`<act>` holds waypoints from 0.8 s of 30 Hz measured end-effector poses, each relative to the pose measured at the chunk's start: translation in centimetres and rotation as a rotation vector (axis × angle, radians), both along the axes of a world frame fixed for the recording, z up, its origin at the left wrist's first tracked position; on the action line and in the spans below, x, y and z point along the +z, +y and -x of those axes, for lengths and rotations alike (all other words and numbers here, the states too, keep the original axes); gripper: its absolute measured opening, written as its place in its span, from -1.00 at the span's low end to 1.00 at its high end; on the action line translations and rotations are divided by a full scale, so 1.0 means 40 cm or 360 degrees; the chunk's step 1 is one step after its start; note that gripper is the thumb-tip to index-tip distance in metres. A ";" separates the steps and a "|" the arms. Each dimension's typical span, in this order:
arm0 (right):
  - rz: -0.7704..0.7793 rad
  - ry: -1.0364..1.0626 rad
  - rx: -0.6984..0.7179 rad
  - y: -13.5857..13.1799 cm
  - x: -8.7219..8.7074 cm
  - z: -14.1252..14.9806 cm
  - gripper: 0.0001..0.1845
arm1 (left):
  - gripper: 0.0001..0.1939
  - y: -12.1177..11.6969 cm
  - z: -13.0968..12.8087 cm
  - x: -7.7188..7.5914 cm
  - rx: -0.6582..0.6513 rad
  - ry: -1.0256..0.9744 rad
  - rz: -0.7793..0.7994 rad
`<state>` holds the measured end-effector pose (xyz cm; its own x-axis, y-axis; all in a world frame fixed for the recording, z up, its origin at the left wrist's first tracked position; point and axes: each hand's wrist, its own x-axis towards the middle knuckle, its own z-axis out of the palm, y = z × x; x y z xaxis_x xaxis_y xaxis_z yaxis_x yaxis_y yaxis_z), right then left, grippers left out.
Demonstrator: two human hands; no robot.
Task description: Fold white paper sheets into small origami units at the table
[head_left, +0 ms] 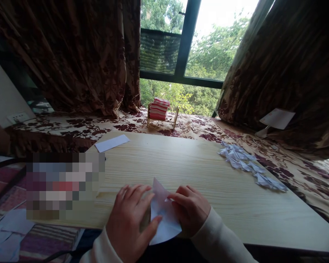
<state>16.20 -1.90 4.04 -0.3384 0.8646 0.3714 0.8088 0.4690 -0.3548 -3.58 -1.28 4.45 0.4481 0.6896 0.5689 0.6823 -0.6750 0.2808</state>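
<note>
- Pale table (181,157) is stretching beyond left hand (130,215) and right hand (192,208).
- Both are holding one sheet (167,224) between them, apparently steadying it.
- One white strip (112,143) is lying beyond the left hand.
- Folded papers (237,159), uncountable, are overlapping beyond the right hand, likely leaving working room.

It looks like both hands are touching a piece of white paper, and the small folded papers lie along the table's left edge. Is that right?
Not quite: in the head view the small folded papers lie along the table's right edge. The left hand and right hand are indeed both touching a piece of white paper.
</note>
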 end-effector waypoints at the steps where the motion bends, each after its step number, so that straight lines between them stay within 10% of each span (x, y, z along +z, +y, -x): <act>1: 0.0002 -0.0006 -0.0019 -0.002 0.001 0.002 -0.75 | -0.75 0.011 0.007 0.001 0.0079 -0.0019 -0.0037; 24: -0.0010 -0.0247 0.0010 -0.008 0.017 -0.004 -0.77 | -0.78 0.028 -0.036 0.001 -0.0075 0.0087 -0.0053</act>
<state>16.35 -2.23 4.73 -0.3975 0.8602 0.3195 0.8507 0.4760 -0.2230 -2.14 -0.16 4.49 0.5108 0.6481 0.5648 0.6632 -0.7151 0.2209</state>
